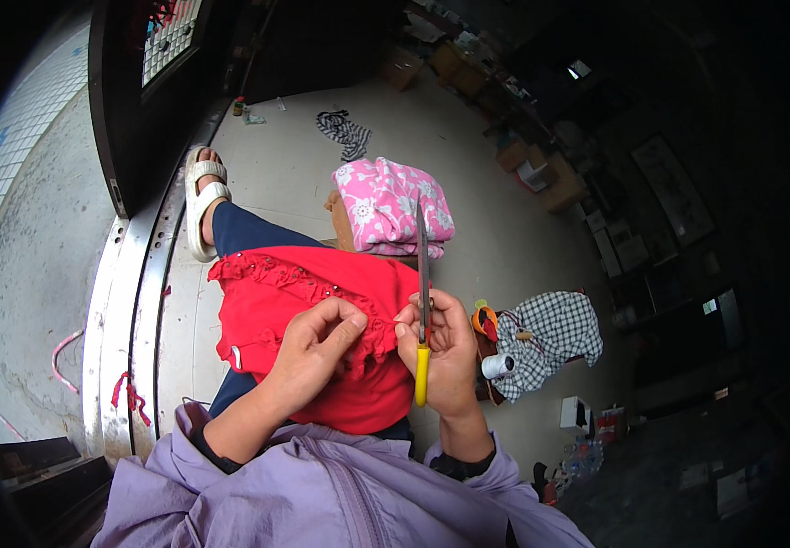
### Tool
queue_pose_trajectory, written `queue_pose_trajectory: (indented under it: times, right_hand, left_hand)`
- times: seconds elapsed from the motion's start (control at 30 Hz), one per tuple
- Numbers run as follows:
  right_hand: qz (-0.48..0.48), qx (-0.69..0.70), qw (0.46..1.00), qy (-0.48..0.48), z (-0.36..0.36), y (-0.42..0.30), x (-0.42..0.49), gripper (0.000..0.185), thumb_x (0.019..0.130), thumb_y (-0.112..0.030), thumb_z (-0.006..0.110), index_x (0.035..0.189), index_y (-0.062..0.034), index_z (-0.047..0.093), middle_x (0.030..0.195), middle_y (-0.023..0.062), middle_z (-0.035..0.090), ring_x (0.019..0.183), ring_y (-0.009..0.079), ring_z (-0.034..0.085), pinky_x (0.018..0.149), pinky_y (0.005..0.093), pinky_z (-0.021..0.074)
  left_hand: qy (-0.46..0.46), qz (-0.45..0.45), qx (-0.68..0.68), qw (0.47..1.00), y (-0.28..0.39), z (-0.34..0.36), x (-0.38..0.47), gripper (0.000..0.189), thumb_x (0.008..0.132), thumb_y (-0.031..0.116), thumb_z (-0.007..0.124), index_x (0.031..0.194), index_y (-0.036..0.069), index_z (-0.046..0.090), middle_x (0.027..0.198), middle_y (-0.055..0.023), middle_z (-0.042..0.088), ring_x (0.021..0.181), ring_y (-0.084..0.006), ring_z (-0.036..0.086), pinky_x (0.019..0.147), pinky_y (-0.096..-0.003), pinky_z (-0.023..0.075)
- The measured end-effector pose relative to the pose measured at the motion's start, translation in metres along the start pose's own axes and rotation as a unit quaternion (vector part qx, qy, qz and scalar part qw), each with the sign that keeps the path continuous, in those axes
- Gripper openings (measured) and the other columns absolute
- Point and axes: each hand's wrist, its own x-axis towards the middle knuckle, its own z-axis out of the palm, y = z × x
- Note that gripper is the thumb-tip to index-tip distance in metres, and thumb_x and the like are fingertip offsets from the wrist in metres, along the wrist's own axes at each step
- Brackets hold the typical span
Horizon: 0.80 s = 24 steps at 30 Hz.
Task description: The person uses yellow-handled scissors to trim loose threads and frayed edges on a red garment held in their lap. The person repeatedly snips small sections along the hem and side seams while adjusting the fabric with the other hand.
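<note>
A red garment [319,274] with ruffled trim and small beads or studs lies across my lap. My left hand [323,342] pinches its ruffle between thumb and index finger. Scissors with yellow handles [423,370] hang in my right hand [439,342], blades pointing away from me. The right thumb and index finger also pinch a thin red strand or edge of the ruffle beside the left fingertips. How far the scissor blades are apart cannot be told from this angle.
A folded pink floral cloth [395,205] sits beyond my knees. To the right, a checked cloth [559,322] lies by a thread spool [497,366] and an orange cup [482,320]. Red scraps [131,397] lie on the metal door sill at left. A striped cloth [345,131] is on the floor.
</note>
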Motion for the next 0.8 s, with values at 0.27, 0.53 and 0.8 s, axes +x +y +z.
queue_pose_trajectory:
  times: [0.27,0.53,0.8]
  right_hand:
    - [-0.018,-0.03,0.999,-0.008,0.0026,0.0032,-0.0006,0.041,0.085,0.012,0.059,0.122,0.0024,0.045,0.098,0.0069,0.059,0.087,0.0078,0.058,0.077,0.0198,0.0473]
    - [-0.005,-0.025,1.0,0.01,-0.0029,0.0049,-0.0008,0.041,0.084,0.012,0.059,0.122,0.0027,0.045,0.098,0.0075,0.059,0.087,0.0082,0.058,0.077,0.0208,0.0477]
    - [-0.015,-0.085,0.996,-0.017,-0.005,0.009,-0.0019,0.041,0.084,0.012,0.06,0.121,0.0017,0.045,0.097,0.0075,0.059,0.087,0.0103,0.06,0.08,0.022,0.0478]
  left_hand:
    - [-0.005,0.006,-0.054,0.999,-0.001,0.0006,0.0023,0.011,0.09,0.009,0.066,0.095,0.004,0.057,0.07,0.0036,0.054,0.056,-0.0032,0.049,0.049,-0.018,0.0381]
    - [-0.006,-0.022,-0.18,0.983,0.0026,-0.0022,0.0,0.011,0.089,0.003,0.064,0.092,0.007,0.054,0.077,0.0002,0.06,0.058,-0.0062,0.053,0.045,-0.0205,0.0424]
    - [-0.057,-0.078,-0.175,0.98,0.0003,-0.0024,0.003,0.011,0.09,0.001,0.062,0.095,0.005,0.053,0.081,-0.0054,0.064,0.061,-0.0112,0.062,0.055,-0.0231,0.0515]
